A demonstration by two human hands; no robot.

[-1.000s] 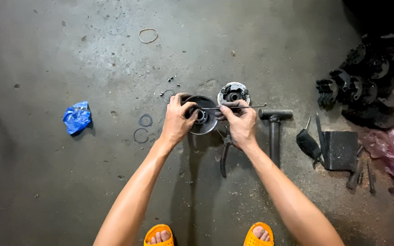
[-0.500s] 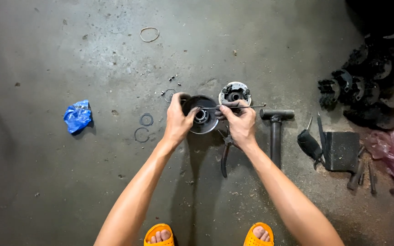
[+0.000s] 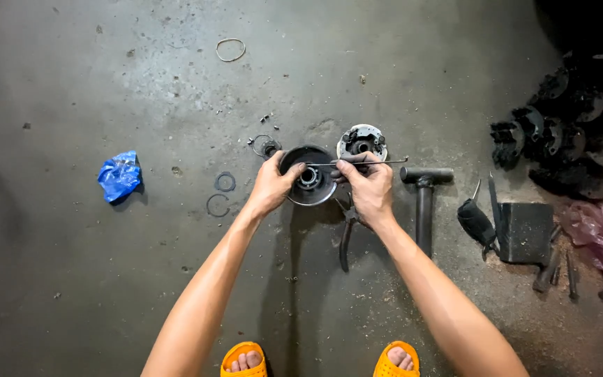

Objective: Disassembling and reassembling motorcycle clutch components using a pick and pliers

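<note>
Left hand gripping dark round pulley by its left rim; right hand pinching thin metal rod, lying crosswise, tip at hub.

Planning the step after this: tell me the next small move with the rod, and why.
Probably ease the rod tip further into the hub of the dark disc: the right hand aims it at the centre while the left hand steadies the rim.

Left of the pulley disc lie two rings and a crumpled bag; right, a T-handle tool; behind it, a clutch hub.
</note>
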